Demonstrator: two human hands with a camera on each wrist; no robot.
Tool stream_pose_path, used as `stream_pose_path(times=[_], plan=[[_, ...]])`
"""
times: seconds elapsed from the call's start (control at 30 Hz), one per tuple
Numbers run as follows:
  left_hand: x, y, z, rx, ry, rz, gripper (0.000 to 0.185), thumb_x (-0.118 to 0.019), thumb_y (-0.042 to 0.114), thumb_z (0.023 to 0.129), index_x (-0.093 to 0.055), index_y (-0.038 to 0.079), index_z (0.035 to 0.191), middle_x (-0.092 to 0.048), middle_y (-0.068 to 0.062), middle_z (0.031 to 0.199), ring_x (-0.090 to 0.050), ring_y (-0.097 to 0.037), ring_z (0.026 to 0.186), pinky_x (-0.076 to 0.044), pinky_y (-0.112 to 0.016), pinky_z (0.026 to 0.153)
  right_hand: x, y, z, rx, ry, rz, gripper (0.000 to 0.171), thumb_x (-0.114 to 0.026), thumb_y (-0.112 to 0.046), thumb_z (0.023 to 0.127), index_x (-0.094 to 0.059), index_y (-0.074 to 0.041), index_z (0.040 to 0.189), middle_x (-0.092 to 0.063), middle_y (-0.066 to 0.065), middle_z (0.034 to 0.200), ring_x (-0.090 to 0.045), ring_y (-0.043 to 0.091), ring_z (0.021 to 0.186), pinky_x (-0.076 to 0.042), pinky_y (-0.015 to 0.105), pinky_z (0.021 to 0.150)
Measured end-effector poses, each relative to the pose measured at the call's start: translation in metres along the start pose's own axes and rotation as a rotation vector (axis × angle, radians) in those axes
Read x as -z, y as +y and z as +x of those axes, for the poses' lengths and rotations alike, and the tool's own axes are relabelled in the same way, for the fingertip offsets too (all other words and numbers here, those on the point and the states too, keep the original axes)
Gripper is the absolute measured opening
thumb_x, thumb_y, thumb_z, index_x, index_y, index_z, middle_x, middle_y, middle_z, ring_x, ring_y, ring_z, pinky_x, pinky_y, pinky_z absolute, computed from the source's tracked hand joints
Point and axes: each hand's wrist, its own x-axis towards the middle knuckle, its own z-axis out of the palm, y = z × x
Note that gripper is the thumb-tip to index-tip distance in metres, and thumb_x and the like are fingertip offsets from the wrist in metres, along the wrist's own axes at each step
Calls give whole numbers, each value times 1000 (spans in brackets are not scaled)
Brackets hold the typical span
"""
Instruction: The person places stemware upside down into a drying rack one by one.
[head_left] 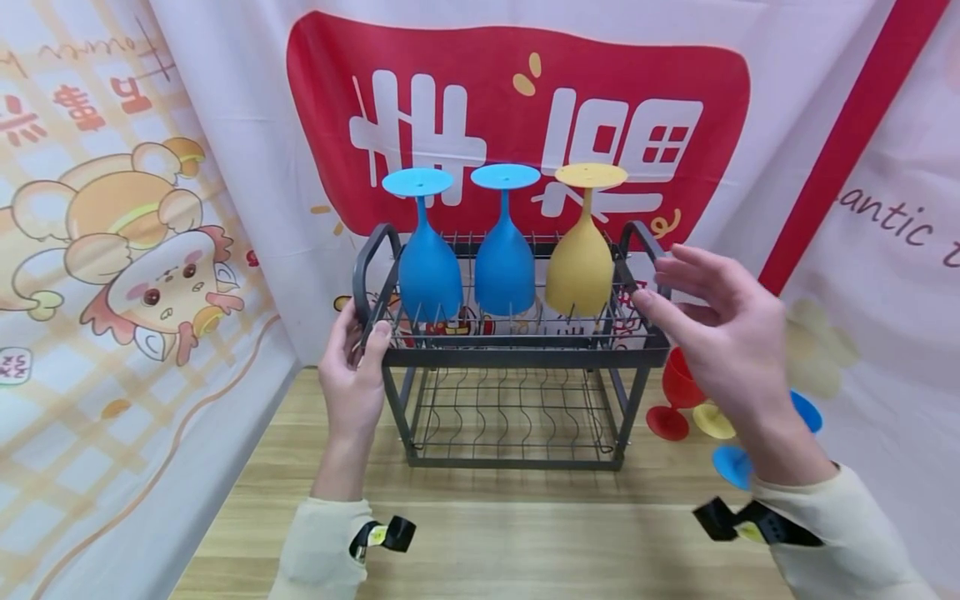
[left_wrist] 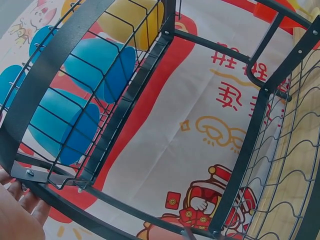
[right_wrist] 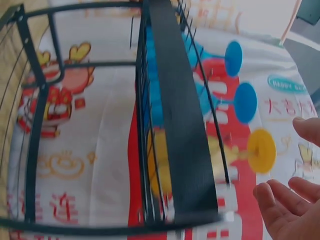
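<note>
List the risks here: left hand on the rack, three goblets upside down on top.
1. The left hand grips only the rack at its left corner; a one-sided pull could tilt it.
2. The three goblets stand upside down and tall on the top tier, so a jolt may topple them.
3. The right hand hovers open beside the yellow goblet and could bump it.
</note>
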Motion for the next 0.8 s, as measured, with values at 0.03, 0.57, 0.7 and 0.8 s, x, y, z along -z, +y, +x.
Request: stream_pose_path(times=[0.03,0.57,0.7,0.8], plan=[[0,0,0,-1,0,-1,57,-70,37,103,-54,22,155,-67,2,143,-60,-15,132,-49,-33,115,6,5,0,-13,4,-12,59,-78,-33,97,-56,-33,152,-67,0,147,-66,7,124,-51,3,93],[3,0,0,2,8,8,56,-69,36,104,-53,23,155,-66,2,142,-60,-11,130,-48,-38,117,66,88,3,-180,50,-151,72,-78,-39,96,-44,-37,160,-58,-5,156,-55,-8,119,-46,-3,87],[2,0,0,8,-2,8,57,-69,36,103,-53,22,156,-66,0,143,-60,-13,133,-47,-42,119,74,111,1,-235,55,-177,75,-76,-41,97,-39,-39,162,-53,-6,162,-51,-10,119,-44,-4,85],[1,-1,-1,10,-4,10,59,-69,38,103,-52,22,157,-65,-1,145,-59,-16,134,-46,-45,121,80,130,-1,-269,56,-186,76,-75,-39,98,-36,-39,164,-49,-7,165,-50,-5,123,-44,-3,85]])
